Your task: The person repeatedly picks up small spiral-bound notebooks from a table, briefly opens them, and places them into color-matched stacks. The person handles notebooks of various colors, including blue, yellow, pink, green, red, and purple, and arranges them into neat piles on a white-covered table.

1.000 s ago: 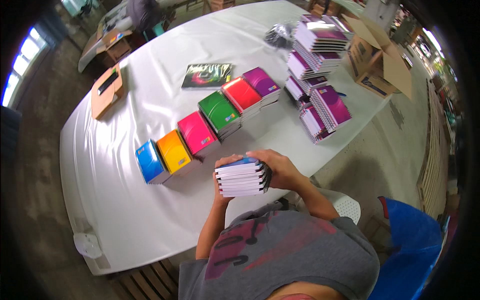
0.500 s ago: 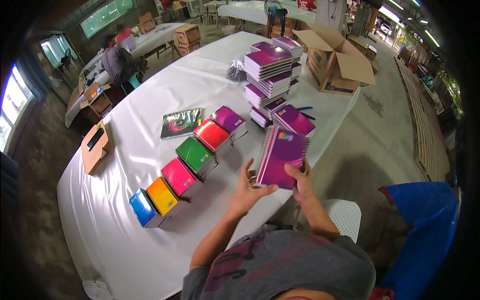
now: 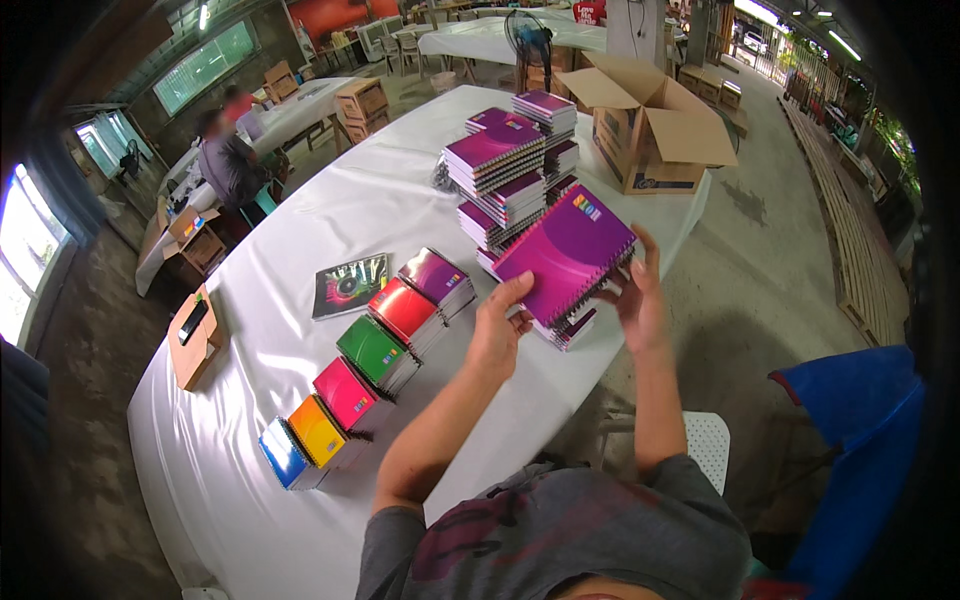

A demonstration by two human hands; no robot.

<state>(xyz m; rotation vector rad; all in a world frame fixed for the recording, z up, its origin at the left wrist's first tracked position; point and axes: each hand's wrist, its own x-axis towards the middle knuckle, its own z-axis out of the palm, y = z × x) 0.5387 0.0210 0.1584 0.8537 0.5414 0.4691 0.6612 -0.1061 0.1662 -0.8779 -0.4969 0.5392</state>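
A purple spiral notebook [image 3: 565,250] is held tilted above the table's right edge, with its wire binding along the lower right side. My left hand [image 3: 500,325] pinches its near left corner, thumb on the cover. Around the bound edge at the right, my right hand [image 3: 640,300] grips with bent fingers, partly hidden behind the wire. Beneath it, a small pile of spiral notebooks [image 3: 565,333] shows at the table edge. Tall stacks of purple notebooks [image 3: 495,145] stand just beyond.
A diagonal row of notebook stacks runs across the white-covered table [image 3: 235,430], from a blue stack [image 3: 285,455] to a purple one [image 3: 435,275]. A dark-covered book [image 3: 350,285] lies beside it. An open carton [image 3: 660,140] stands far right; a phone [image 3: 194,318] rests on cardboard at left.
The held notebook has been raised, moved away from me and turned, so its binding now faces my right hand. My right thumb has left the cover.
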